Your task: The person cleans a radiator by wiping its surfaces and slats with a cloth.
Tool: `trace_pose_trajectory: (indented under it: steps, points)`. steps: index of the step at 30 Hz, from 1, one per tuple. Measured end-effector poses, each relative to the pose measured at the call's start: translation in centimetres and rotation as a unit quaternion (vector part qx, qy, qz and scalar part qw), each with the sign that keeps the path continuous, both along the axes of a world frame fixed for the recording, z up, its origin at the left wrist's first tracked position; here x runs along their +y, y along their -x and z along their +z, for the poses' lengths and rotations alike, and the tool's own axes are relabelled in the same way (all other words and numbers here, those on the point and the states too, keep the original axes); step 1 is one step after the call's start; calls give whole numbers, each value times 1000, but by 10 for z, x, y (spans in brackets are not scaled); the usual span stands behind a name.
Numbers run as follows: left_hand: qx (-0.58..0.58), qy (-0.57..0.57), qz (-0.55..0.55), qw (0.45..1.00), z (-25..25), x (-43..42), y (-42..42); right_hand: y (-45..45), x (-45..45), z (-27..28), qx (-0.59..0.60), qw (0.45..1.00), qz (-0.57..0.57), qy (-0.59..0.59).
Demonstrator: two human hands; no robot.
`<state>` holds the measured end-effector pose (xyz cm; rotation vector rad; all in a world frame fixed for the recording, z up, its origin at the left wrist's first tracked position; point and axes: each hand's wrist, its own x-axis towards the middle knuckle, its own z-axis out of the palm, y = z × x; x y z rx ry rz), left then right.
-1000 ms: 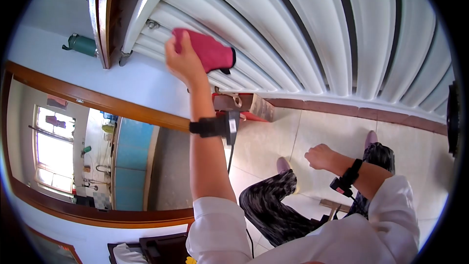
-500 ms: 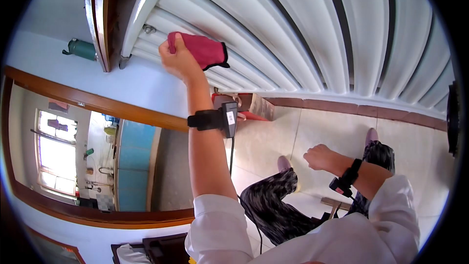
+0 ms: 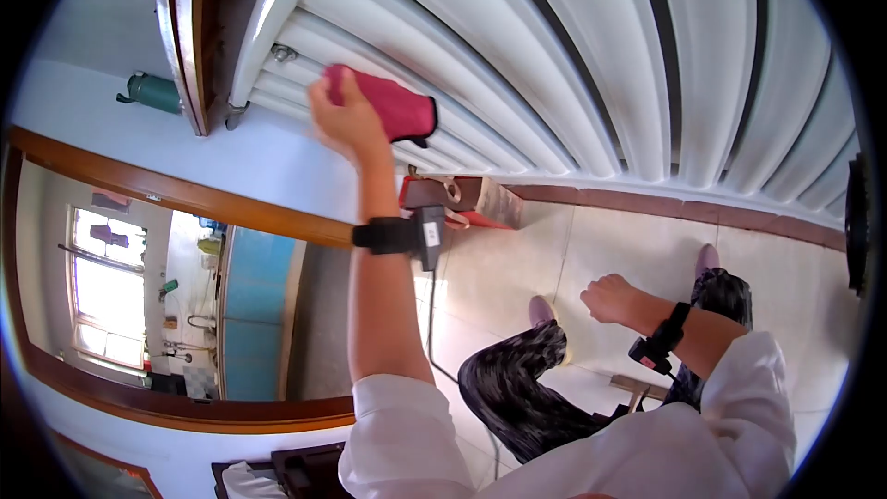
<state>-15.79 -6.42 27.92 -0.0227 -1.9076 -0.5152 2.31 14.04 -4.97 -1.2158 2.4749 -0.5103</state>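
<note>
My left hand (image 3: 351, 120) grips a dark pink cloth (image 3: 397, 106) with black edging. The cloth lies over the white slats of a radiator-like panel (image 3: 517, 55), near its lower left end; whether it presses on them I cannot tell. Thumb and fingers are closed round the cloth's left end, and the hand is a little blurred. My right hand (image 3: 607, 298) is curled into a fist above the floor, in front of my body, with nothing seen in it. Black devices are strapped to both wrists.
A red-edged box or bag (image 3: 471, 201) stands on the floor by the panel's base. A wooden door frame (image 3: 231, 416) and a kitchen with blue cabinets (image 3: 251, 305) lie to the left. A green flask (image 3: 152, 92) is at upper left. A cable hangs from my left wrist.
My left hand and the cloth have shifted slightly right and down along the slats. My right hand stays in a fist, almost in the same place.
</note>
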Motion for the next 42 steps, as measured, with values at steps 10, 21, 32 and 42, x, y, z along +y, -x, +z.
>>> trace_pose_trajectory:
  steps: [10, 21, 32, 42]
  points:
    - [-1, 13, -13, 1000, 6, 10, -3, 1, 5, 4, 4, 1000, -1, 17]
    - [13, 90, 27, 995, 6, 7, -4, -1, 0, 1, -13, 1000, 16, -13]
    - [0, 91, 35, 995, -1, 7, -2, 2, 1, -4, 3, 1000, 5, -1]
    - [-28, 81, 17, 996, -4, 10, -10, 1, -1, 0, -12, 1000, 1, -5]
